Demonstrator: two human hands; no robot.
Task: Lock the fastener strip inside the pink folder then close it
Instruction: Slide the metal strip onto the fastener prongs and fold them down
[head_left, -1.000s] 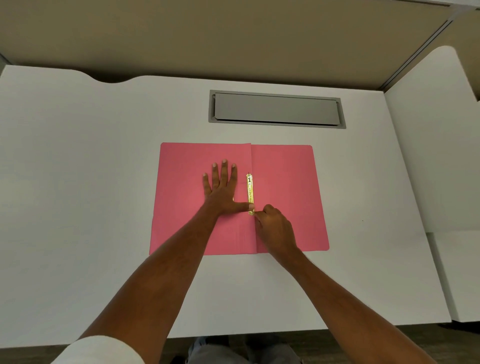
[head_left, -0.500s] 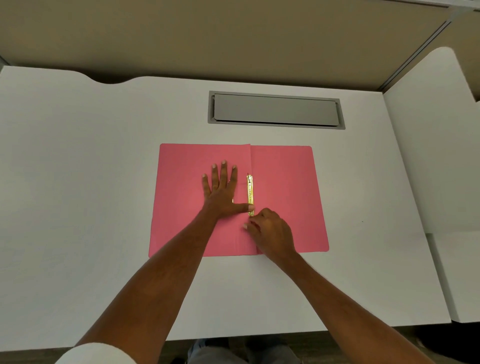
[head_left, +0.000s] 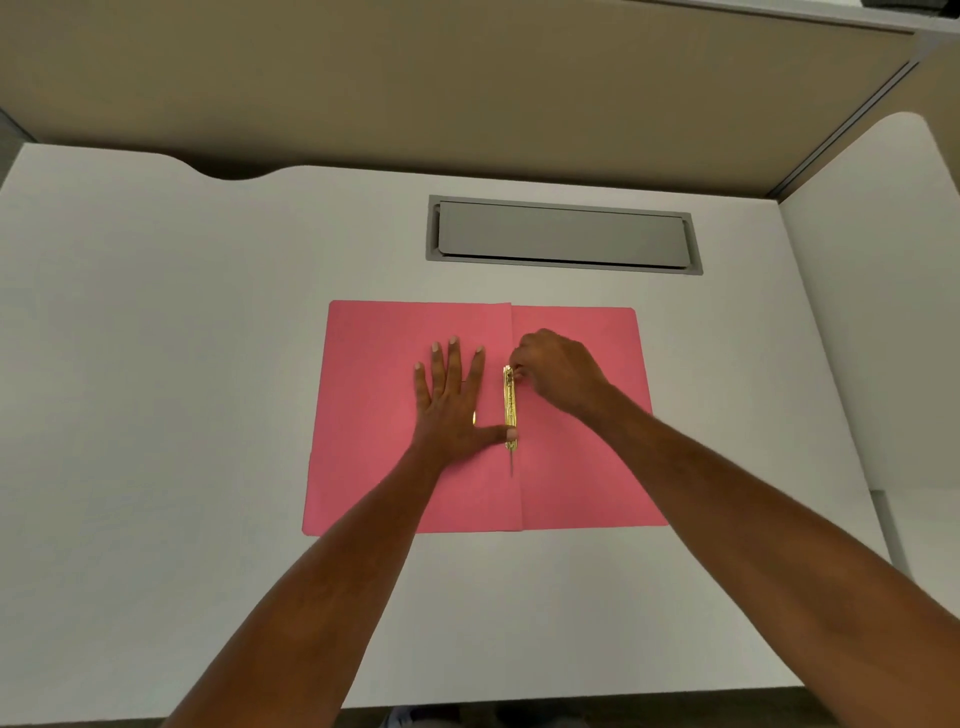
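Fingers (head_left: 453, 358) of the left hand (head_left: 451, 402): spread flat, gripping nothing, pressed palm-down on the left leaf of the pink folder (head_left: 582, 467), thumb reaching right to touch the near end of the fastener strip (head_left: 510, 406). Right hand (head_left: 558, 371): curled, fingertips pinched at the far end of the strip; exactly what they nip is too small to tell. Item: pink folder, lying open and flat on the white table (head_left: 182, 415), near the middle, spine running near to far. Item: fastener strip, gold metal, lying along the spine just right of the crease, a thin prong showing beyond its near end. Step judged in hand: locking the far end of the strip; done well by keeping the thumb bearing down on the near end so the bar cannot lift or skew while the far end is pressed home. Folder not yet closed. Clearances: bare table on all sides of the folder, ample for swinging a leaf over; grey cable hatch (head_left: 563, 236) well beyond the far edge; partition wall (head_left: 467, 104) farther still.
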